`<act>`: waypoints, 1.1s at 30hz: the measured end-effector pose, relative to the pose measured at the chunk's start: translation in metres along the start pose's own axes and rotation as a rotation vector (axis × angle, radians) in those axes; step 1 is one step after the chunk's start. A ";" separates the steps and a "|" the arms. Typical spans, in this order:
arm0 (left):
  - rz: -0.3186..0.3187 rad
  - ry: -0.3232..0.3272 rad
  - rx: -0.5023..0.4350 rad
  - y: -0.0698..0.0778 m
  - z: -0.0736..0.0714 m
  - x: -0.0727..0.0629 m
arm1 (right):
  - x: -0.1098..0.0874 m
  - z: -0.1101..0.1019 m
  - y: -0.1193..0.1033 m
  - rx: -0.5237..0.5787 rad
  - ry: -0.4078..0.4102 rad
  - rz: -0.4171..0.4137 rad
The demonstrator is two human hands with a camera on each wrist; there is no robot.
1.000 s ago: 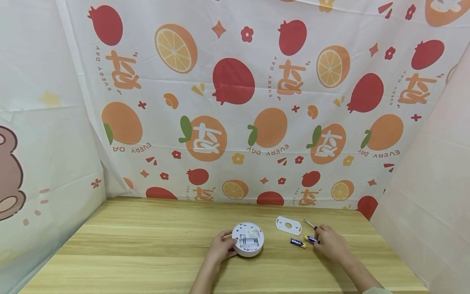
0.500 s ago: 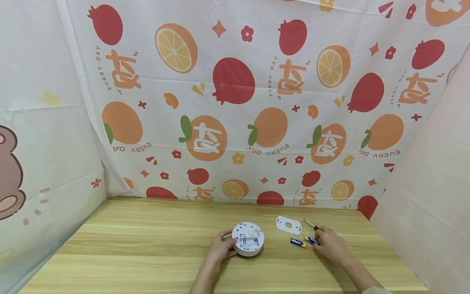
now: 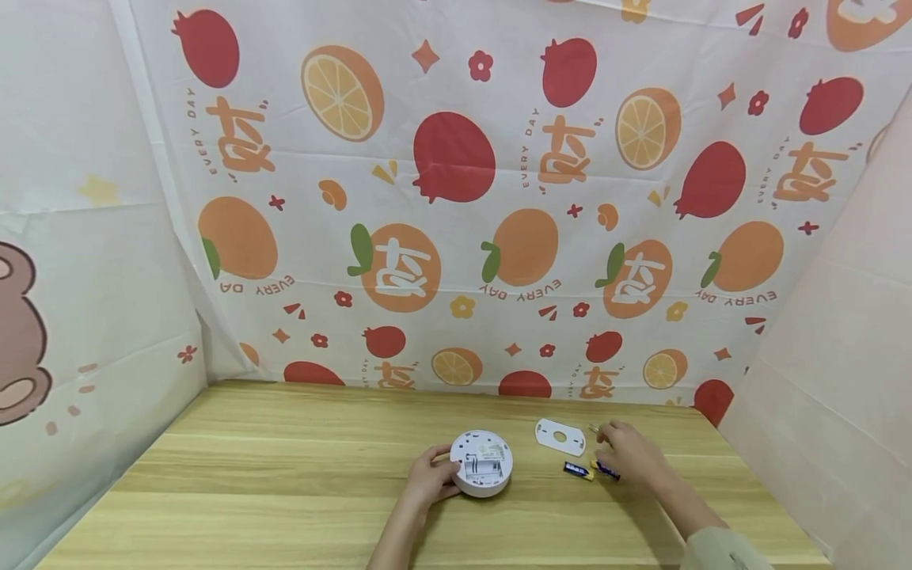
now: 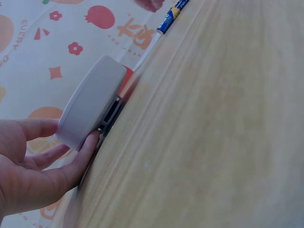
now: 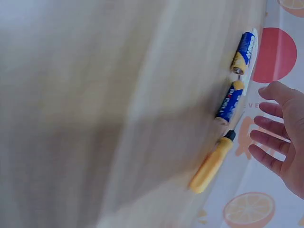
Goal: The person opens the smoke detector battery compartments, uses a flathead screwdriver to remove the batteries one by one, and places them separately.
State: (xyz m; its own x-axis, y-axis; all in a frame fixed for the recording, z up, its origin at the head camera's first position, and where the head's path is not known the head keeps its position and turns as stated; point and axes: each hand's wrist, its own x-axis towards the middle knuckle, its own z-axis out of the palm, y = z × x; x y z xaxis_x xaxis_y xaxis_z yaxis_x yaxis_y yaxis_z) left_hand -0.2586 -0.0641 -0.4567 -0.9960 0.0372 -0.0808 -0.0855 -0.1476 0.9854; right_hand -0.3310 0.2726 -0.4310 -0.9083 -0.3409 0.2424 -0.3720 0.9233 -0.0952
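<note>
My left hand (image 3: 430,478) grips the left edge of a round white smoke detector (image 3: 480,488), whose open battery compartment faces up. In the left wrist view, fingers and thumb hold the rim of the detector (image 4: 92,102), tilted a little off the wood. My right hand (image 3: 632,455) hovers over a screwdriver, its fingers spread apart and holding nothing. The screwdriver's yellow handle (image 5: 212,164) shows in the right wrist view; in the head view the hand hides most of it. Two blue-and-yellow batteries, a left one (image 3: 578,471) and a right one (image 3: 607,469), lie beside this hand.
A white mounting plate (image 3: 549,436) with a round hole in it lies behind the batteries. The wooden table (image 3: 285,475) ends at a fruit-printed cloth (image 3: 456,237) along the back, with cloth on both sides too.
My right hand has lifted away from the right battery and shifted slightly back and left, over the screwdriver. My left hand and the smoke detector stay where they were.
</note>
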 end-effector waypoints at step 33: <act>-0.006 -0.005 0.000 0.000 0.000 0.001 | 0.050 0.009 -0.036 0.020 -0.378 0.093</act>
State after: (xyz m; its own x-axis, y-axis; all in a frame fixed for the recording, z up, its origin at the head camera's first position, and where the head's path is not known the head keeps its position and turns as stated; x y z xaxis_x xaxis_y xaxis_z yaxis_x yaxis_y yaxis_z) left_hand -0.2597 -0.0641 -0.4568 -0.9953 0.0431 -0.0863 -0.0918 -0.1477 0.9848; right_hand -0.3650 0.2211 -0.4238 -0.9434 -0.3003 -0.1407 -0.2848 0.9510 -0.1201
